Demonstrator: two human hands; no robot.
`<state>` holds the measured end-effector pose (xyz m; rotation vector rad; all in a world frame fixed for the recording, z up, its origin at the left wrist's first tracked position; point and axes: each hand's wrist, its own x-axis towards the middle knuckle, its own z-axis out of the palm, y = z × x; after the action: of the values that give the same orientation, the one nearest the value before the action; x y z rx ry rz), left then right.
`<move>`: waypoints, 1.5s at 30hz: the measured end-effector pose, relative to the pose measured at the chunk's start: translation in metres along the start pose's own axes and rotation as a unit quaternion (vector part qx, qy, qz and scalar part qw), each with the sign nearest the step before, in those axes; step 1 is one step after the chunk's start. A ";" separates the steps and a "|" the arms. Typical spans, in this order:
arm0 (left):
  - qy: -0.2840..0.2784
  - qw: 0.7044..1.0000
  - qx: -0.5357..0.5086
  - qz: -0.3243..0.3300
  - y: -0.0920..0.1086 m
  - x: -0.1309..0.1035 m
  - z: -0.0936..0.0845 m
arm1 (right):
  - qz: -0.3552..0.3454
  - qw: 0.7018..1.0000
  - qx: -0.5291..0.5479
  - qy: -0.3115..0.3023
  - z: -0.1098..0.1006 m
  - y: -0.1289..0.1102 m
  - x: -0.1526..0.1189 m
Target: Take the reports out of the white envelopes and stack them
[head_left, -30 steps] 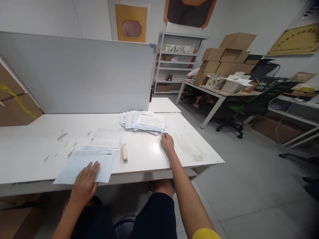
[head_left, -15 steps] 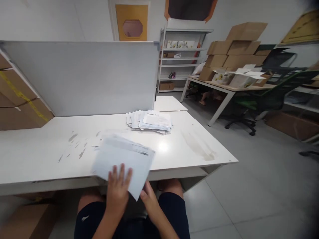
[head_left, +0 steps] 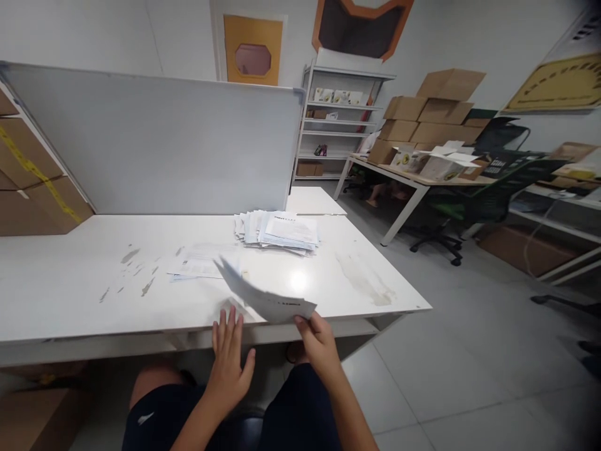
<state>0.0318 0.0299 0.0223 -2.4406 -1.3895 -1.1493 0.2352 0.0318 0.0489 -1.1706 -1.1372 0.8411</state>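
Pale walls and a grey floor fill the far part of the head view, with a yellow panel (head_left: 253, 75) on the back wall and a metal shelving rack (head_left: 342, 128) beside it. To the right, cardboard cartons (head_left: 432, 116) are piled on a second table (head_left: 413, 177), a dark office chair (head_left: 498, 188) next to it; part of a seated person's leg (head_left: 374, 195) shows below that table.

Nearer, a white desk (head_left: 56, 294) runs across, scuffed with grey marks, and a grey-white board (head_left: 178, 150) stands along its back. Taped boxes (head_left: 42, 207) sit at its left end. A fanned stack of papers (head_left: 291, 232) lies near the board's right end, and some loose sheets (head_left: 206, 263) lie flat nearer the middle.

Over the front edge, the right hand (head_left: 319, 344) has thumb and fingers clamped on the near right corner of the printed paper (head_left: 282, 307). That paper is raised and tilted, bowed along its length, its far left end blurred — how many sheets it holds, I cannot tell. Just left of it, the left hand (head_left: 230, 363) has its thumb apart from the fingers and grips nothing — whether its fingertips touch the desk is unclear.
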 end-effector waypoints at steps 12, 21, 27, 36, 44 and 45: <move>0.080 0.918 -0.274 -0.275 -0.052 0.025 0.014 | 0.012 0.994 0.078 0.073 0.010 0.055 0.009; 0.139 0.891 -0.293 -0.317 -0.057 -0.016 0.029 | 0.050 0.990 0.074 0.108 0.011 0.060 -0.022; 0.110 0.842 -0.356 -0.389 -0.030 -0.069 0.023 | 0.069 0.997 0.016 0.042 -0.008 0.067 -0.064; 0.023 0.747 -0.442 -0.496 -0.010 -0.065 0.018 | 0.171 0.980 0.079 0.066 -0.036 0.067 -0.072; -0.031 0.633 -0.568 -0.525 0.009 -0.035 0.012 | 0.227 0.957 0.142 0.112 -0.035 0.037 -0.041; -0.047 0.626 -0.574 -0.525 0.011 -0.035 0.012 | 0.224 0.959 0.126 0.119 -0.036 0.037 -0.041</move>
<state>0.0367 0.0047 -0.0062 -1.8581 -2.9474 -2.9265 0.2617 -0.0074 0.0039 -1.2913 -0.5517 1.1189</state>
